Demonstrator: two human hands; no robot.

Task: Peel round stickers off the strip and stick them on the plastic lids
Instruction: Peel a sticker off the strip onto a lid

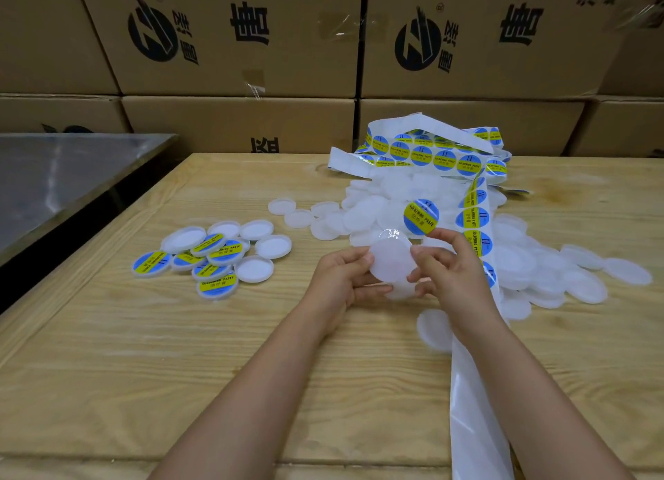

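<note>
Your left hand (pixel 341 276) grips a blank lid (pixel 391 264) by its left edge, fingers curled round the rim, and holds it over the table (pixel 143 372) with its flat face turned up toward you. Your right hand (pixel 451 264) pinches a peeled sticker (pixel 421 216) by its near edge at the fingertips. Its lower fingers curl against the lid's right rim to steady it. What the next move turns on is this: the sticker stands just beyond the lid's far edge and a little to the right. Its printed face is toward you and its free part points away. As far as I can tell, it is not yet touching the lid. I judge the move to be a short one, toward you and leftward, to lay the sticker down centred on the lid. Your right hand already has the sticker, so it should carry it while the left hand holds the lid steady. Both are round, so only the centring matters, not any long axis. The strip (pixel 474 224) runs from its tangle at the far right down under your right forearm, bare at its near end. Blank lids (pixel 575 278) are heaped on the right, and the done lids (pixel 201 260) lie well apart on the left.
</note>
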